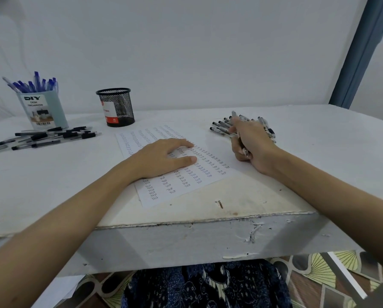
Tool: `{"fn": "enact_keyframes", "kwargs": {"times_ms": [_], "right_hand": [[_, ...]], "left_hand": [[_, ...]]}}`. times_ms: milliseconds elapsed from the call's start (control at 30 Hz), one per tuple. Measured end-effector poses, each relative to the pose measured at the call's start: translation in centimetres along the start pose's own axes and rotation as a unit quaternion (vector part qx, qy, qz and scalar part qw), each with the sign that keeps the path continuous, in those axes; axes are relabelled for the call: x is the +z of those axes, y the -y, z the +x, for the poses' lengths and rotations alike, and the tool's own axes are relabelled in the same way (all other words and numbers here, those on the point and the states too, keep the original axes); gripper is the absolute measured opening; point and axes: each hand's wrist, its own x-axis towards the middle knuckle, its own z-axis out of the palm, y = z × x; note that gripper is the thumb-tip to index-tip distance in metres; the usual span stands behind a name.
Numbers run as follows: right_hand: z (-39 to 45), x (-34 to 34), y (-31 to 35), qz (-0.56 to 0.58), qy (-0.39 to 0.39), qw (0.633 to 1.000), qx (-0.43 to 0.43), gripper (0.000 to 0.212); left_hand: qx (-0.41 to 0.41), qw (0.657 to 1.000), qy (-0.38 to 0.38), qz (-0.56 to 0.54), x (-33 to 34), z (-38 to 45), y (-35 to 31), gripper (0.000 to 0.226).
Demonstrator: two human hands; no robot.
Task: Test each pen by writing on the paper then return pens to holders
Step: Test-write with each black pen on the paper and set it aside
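In the head view, the sheet of paper (pixel 177 165) lies in the middle of the white table (pixel 52 174), almost filled with rows of the written word "Test". The left hand (pixel 163 158) rests flat on the paper with straight fingers and holds it in place. The right hand (pixel 250 143), just right of the paper, is curled around a pen and lies against the bundle of black pens (pixel 221 127) there. Far left of the paper stand a black mesh holder (pixel 117 107), which looks empty, and a pale DIY desk organizer (pixel 43 110) with blue pens (pixel 34 84); loose black pens (pixel 50 136) lie in front of it.

I judge the pens light, stiff, smooth and ready to roll. The best hold is at the rubber grip, one pen at a time.
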Motion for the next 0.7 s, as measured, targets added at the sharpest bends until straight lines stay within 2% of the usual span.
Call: {"fn": "enact_keyframes", "kwargs": {"times_ms": [300, 533, 633, 700], "right_hand": [[-0.3, -0.1, 0.1, -0.009, 0.004, 1.000, 0.017, 0.026], [-0.1, -0.6, 0.6, -0.122, -0.012, 0.991, -0.047, 0.024], [1.2, -2.1, 1.7, -0.267, -0.027, 0.959, -0.094, 0.017], [2.5, -3.2, 2.6, -0.413, -0.048, 0.899, -0.139, 0.018]], "left_hand": [[-0.006, 1.000, 0.001, -0.001, 0.1, 0.0, 0.2, 0.073], [-0.003, 1.000, 0.002, -0.005, 0.1, 0.0, 0.2, 0.073], [-0.001, 1.000, 0.002, -0.002, 0.1, 0.0, 0.3, 0.074], [-0.003, 1.000, 0.001, -0.006, 0.1, 0.0, 0.2, 0.074]]}}
